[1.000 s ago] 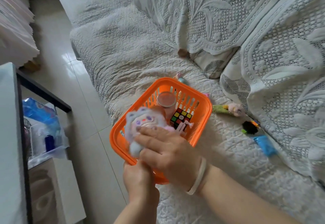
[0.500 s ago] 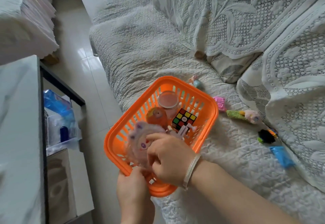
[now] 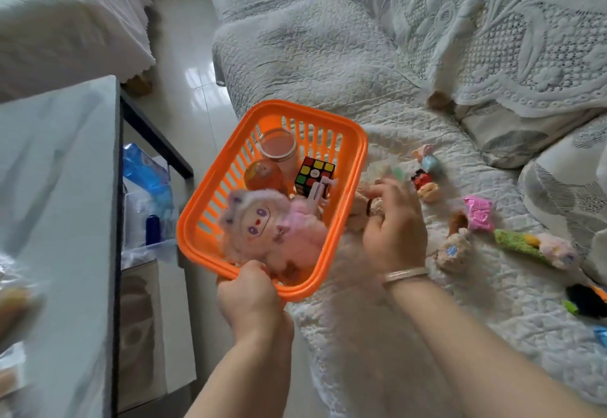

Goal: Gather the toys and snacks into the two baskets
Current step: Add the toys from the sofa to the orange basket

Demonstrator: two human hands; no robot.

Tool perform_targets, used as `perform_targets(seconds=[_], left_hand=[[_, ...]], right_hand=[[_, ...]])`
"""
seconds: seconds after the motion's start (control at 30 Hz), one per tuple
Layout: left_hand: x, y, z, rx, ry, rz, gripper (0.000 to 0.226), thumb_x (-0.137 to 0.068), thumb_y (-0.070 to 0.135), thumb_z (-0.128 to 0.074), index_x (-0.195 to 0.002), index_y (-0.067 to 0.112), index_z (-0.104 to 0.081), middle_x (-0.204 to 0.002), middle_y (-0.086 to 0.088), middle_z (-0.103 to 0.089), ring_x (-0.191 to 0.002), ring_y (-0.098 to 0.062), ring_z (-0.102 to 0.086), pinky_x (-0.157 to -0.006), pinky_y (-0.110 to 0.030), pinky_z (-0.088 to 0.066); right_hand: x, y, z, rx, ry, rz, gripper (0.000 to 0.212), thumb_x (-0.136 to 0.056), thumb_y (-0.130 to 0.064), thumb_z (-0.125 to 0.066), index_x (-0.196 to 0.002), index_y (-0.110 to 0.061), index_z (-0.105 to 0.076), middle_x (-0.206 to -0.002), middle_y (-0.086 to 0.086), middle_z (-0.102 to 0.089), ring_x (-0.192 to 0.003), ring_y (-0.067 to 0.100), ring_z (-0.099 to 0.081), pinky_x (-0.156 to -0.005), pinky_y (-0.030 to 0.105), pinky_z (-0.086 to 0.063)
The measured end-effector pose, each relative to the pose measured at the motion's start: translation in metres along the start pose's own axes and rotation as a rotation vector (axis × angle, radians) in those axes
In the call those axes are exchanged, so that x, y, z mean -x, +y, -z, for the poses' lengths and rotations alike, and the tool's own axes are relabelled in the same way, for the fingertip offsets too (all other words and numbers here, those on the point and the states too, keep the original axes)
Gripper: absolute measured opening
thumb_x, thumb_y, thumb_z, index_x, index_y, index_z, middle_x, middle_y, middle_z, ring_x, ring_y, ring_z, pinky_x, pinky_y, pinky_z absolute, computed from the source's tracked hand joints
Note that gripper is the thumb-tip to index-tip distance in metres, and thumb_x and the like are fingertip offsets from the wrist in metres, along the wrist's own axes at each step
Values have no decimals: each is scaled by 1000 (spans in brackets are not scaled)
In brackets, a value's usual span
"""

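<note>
Left hand [image 3: 248, 289] grips the orange basket [image 3: 356, 155] by its near rim at the sofa [image 3: 312, 56] edge; right hand [image 3: 392, 224], grip closing on a blurred beige toy [image 3: 358, 209] just right of the basket, is nearer the scattered toys.

The left hand [image 3: 249, 289] grips the near rim of the orange basket [image 3: 356, 155], and its fingertips are hidden under that rim. The plush doll [image 3: 262, 224] just beyond this grip is motion-blurred, and its lower part is covered by the basket wall. The right hand [image 3: 392, 224] is blurred; its fingers curl over a tan, fuzzy thing [image 3: 356, 214] beside the basket, too smeared to identify. Just past those fingers, a pale greenish object [image 3: 395, 173] is only a blur. Far right of the grip, a black toy [image 3: 583, 299] and a blue packet [image 3: 601, 334] are cut off by the picture's edge.
</note>
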State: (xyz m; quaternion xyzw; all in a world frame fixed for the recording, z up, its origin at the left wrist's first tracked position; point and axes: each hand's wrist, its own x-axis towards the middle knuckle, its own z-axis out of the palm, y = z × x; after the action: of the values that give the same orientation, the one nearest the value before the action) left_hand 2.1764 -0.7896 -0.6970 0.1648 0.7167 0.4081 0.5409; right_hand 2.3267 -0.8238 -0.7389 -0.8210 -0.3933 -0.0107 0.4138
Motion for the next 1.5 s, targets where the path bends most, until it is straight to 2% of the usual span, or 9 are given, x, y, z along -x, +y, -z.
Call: perform_targets(seconds=[0.2,0.33,0.5,0.63,0.77,0.87,1.1,1.33,1.5], left_hand=[[-28,1,-14,19,31,-8,24,-86,-3,-46,-93,14,-60,-85,-11,-64,-73,-28,-59,-69,-37,-49],[-41,-2,-17,30,36,2,31,-85,-4,-45,-110,5,-61,-89,-14,-64,-71,-27,-59,-67,-37,-50],[-45,-6,-15,12,35,1,33,-85,-4,-46,-113,6,-61,-93,-16,-66,-79,-31,-64,-75,-44,-55],[-42,-9,-11,-12,29,-9,26,-86,-3,-46,-102,11,-61,-88,-13,-66,-76,-30,-63,-76,-44,-55],[-31,-11,-4,-36,20,3,23,-87,-2,-46,-98,12,-59,-82,-9,-63,-67,-24,-59,-66,-37,-50],[-17,-16,-1,-71,18,3,20,-88,-2,-46,-92,13,-58,-79,-8,-61,-66,-24,-58,-68,-40,-51],[11,-35,11,-130,-18,43,23,-84,-2,-47,-102,3,-61,-84,-17,-62,-71,-32,-58,-68,-38,-48],[35,-47,21,-165,-57,63,11,-84,-2,-50,-84,8,-54,-74,-18,-57,-61,-29,-52,-62,-38,-44],[36,-51,27,-193,-62,46,14,-88,-2,-48,-86,9,-56,-74,-14,-56,-64,-29,-51,-65,-38,-43]], right_hand=[[-17,60,-54,481,-514,-135,77,-84,-12,-54,-147,-32,-15,-159,10,-4,-145,28,-8,-116,44,-9],[-16,66,-72,629,-674,-62,63,-96,-29,-41,-149,-36,-8,-158,7,-9,-143,25,-14,-114,48,-12],[0,81,-84,721,-523,13,54,-93,-29,-43,-145,-34,-27,-128,10,-49,-119,29,-40,-99,45,-18],[11,83,-81,696,-326,23,49,-85,-18,-23,-117,-21,-60,-96,15,-62,-96,33,-55,-97,50,-30],[14,62,-37,332,56,-171,55,-71,-1,-63,-124,-14,-55,-109,17,-62,-102,37,-54,-95,55,-37],[11,18,2,47,243,43,60,-68,1,-58,-126,-10,-50,-120,12,-59,-112,31,-50,-98,60,-34],[15,-79,47,-146,71,334,57,-73,-13,-60,-125,-15,-38,-121,4,-58,-114,18,-47,-106,47,-30],[5,-77,42,214,14,330,36,-78,-23,-70,-110,-17,-53,-99,1,-66,-88,27,-58,-84,42,-40],[4,-44,28,363,-73,340,26,-82,-9,-48,-101,-15,-64,-117,7,-65,-109,29,-60,-104,47,-35]])
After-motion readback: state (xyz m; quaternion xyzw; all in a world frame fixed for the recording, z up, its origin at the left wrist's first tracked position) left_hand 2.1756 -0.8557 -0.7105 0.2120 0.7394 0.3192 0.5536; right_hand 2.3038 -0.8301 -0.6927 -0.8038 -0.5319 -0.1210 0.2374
